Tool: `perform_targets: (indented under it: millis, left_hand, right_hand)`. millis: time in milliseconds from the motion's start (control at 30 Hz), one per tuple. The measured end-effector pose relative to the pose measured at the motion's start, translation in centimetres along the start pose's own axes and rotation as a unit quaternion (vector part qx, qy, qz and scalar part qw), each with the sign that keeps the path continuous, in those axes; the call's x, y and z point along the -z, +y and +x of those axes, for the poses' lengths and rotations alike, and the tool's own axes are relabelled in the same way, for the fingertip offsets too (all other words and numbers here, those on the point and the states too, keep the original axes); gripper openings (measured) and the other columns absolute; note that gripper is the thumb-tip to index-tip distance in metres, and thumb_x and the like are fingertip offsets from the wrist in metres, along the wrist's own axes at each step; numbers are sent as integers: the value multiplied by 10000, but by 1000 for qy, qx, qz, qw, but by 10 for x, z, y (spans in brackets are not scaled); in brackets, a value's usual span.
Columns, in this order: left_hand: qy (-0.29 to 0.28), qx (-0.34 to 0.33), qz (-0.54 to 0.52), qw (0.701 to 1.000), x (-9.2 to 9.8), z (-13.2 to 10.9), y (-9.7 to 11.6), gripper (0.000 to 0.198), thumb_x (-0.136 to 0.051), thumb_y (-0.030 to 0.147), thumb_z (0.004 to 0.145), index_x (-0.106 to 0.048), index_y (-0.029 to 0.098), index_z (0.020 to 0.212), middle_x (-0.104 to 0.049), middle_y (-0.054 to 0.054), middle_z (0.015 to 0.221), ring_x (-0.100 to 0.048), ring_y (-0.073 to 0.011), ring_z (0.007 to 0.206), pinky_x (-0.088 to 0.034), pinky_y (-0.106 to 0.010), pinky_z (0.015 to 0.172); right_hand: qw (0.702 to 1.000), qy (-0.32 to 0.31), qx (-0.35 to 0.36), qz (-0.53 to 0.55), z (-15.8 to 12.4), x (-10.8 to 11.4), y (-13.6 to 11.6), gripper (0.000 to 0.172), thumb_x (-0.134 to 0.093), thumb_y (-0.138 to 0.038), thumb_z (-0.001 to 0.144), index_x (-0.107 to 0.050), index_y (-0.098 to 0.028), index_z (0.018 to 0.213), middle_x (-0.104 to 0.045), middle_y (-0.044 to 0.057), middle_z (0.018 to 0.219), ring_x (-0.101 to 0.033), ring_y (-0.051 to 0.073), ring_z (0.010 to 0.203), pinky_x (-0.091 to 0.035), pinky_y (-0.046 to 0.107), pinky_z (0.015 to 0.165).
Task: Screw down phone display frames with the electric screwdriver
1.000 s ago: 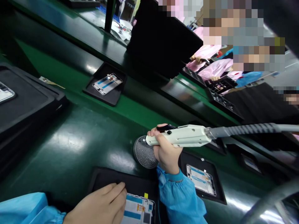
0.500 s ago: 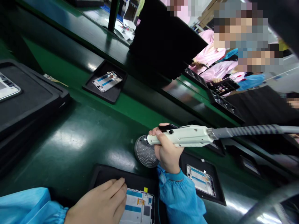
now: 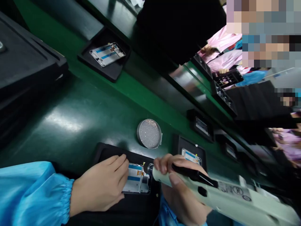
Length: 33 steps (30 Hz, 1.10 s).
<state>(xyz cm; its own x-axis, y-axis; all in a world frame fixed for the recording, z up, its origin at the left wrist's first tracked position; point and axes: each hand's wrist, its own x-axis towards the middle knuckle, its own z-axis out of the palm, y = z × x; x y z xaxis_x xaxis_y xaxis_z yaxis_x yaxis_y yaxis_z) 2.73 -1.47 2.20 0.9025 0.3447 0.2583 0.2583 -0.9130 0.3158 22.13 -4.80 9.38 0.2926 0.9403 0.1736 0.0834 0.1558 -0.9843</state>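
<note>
My right hand (image 3: 181, 191) is closed around a pale electric screwdriver (image 3: 223, 196), whose tip sits over the right end of a phone frame (image 3: 137, 179). That frame lies in a black tray (image 3: 107, 152) at the near edge of the bench. My left hand (image 3: 101, 186) rests flat on the tray and the frame's left end, fingers together and stretched out. A round metal screw dish (image 3: 149, 133) stands just beyond the tray.
A second tray with a phone frame (image 3: 191, 156) sits to the right, another (image 3: 107, 54) rides the green conveyor belt (image 3: 131, 91) beyond. A stack of black trays (image 3: 28, 62) fills the left. People in pink coats (image 3: 221, 47) work across the line.
My right hand has brought the screwdriver down from the screw dish to the phone frame. The view has tilted down toward the near tray. My left hand stays on the frame.
</note>
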Motion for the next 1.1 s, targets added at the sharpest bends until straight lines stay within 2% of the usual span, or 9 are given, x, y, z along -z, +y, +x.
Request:
perform_targets:
  millis: [100,267,533,800,933,1100]
  left_hand:
    - [2,-2,2,1000,1,0,1,543,-526,487,954,-654,9,1176,-649,-225,1250,-569,-364,1212,-378,-445,1036]
    - [11,-6,12,1000,3,1,1,569,-588,503,914,-657,6,1181,-658,-219,1238,-589,-357,1183,-404,-439,1025]
    - [37,-10,22,999,1,-2,0,558,-664,523,865,-705,23,1108,-689,-208,1206,-620,-378,1164,-486,-456,999]
    - [96,-29,25,995,-3,-9,-2,380,-642,391,923,-702,20,971,-683,-263,1185,-626,-414,1181,-529,-511,1010]
    - [95,-31,6,995,-2,-11,-3,333,-585,352,966,-685,35,950,-673,-264,1203,-624,-401,1193,-537,-519,1017]
    - [73,-32,1,997,8,-7,-7,298,-568,326,963,-668,45,953,-664,-271,1202,-647,-404,1148,-580,-525,948]
  right_hand:
    - [1000,-25,-3,6,-4,-6,3,237,-633,-154,854,-676,-285,1047,-578,8,785,-577,162,715,-531,381,654]
    - [1000,-20,7,19,2,-6,-1,253,-616,-124,831,-682,-257,1036,-578,4,769,-562,153,698,-506,352,621]
    - [998,54,36,26,11,11,-15,216,-615,-123,787,-703,-220,959,-576,10,742,-547,140,655,-482,333,580]
    - [985,158,67,13,21,33,-23,194,-637,-111,720,-701,-197,882,-588,5,685,-565,147,642,-495,344,603]
    - [973,213,81,20,26,47,-28,194,-632,-105,676,-696,-190,838,-584,2,643,-563,151,621,-494,340,589]
    - [966,241,88,23,33,53,-30,194,-612,-103,653,-686,-190,810,-586,-2,584,-553,153,586,-482,345,581]
